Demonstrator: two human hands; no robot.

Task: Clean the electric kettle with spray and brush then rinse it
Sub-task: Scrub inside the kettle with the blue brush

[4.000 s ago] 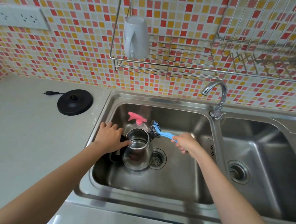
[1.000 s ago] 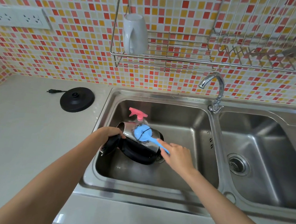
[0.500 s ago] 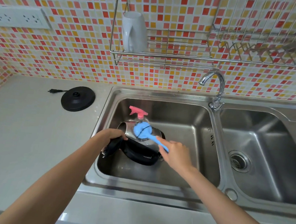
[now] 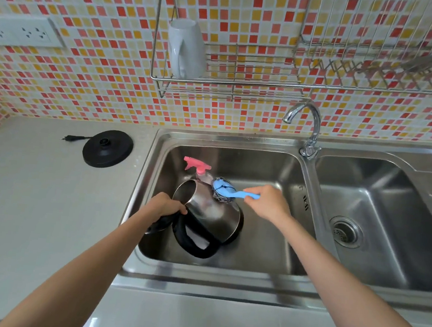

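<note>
Both my arms reach down into the left sink basin [image 4: 283, 169]. My left hand [image 4: 164, 207] grips the tilted kettle [image 4: 210, 213] by its rim near the handle, while my right hand [image 4: 266, 202] is closed on the blue brush [image 4: 224, 189], its head pressed against the kettle's side.

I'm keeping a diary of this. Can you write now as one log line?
kettle tipped in left sink | left hand holds lid end | right hand scrubs side with brush | tap dry
</note>
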